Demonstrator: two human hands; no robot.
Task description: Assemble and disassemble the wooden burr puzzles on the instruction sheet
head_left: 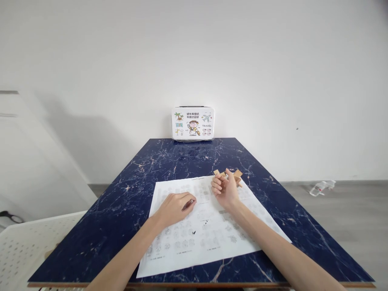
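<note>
My left hand (177, 206) rests on a large printed sheet of paper (209, 238), back upward. Its fingers curl down and the thumb meets the index finger; anything between them is hidden. To the right, my right hand (226, 190) is turned on its side with the palm partly up, fingers loosely bent and the thumb standing apart. No object shows in that palm. Several small wooden pieces (238, 173) lie just beyond it at the sheet's far right edge, partly covered by the hand. Whether the hand touches them I cannot tell.
The sheet lies on a dark blue marble-patterned table (121, 218). A white case (193, 123) with cartoon prints stands at the far edge against the wall. To the left is a white perforated surface (27, 250). A clear plastic item (321, 188) lies on the floor at right.
</note>
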